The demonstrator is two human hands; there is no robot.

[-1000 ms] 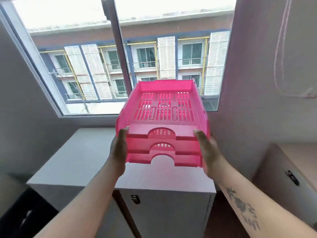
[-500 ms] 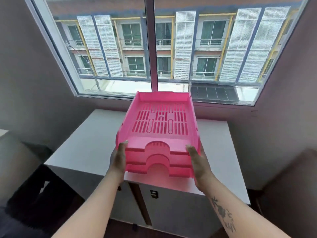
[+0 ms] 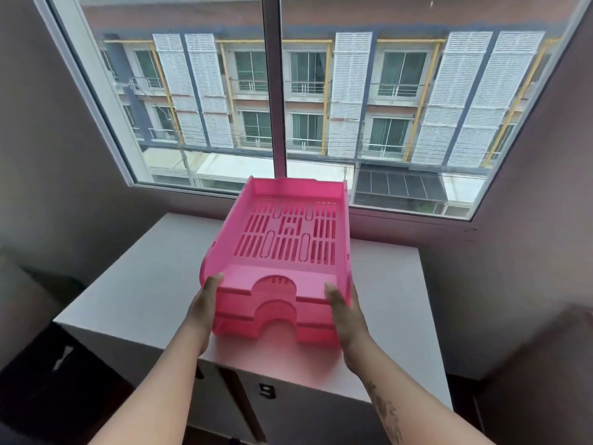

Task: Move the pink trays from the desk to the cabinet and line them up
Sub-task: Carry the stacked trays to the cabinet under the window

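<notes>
A stack of pink slotted plastic trays is held between both my hands over the top of the white cabinet. My left hand grips the stack's left front corner, thumb on the top rim. My right hand grips the right front corner the same way. The stack tilts slightly, its front edge low near the cabinet's front middle; I cannot tell whether it touches the top. Three front lips with arched cut-outs show.
A large window with a central frame bar rises just behind the cabinet. Grey walls close in at left and right. The cabinet doors with a small lock face me below. A dark object sits low at the left.
The view has closed in on the cabinet and swung so that it is centred under the window. The tray stack has come down and forward, from in front of the window towards the cabinet top.
</notes>
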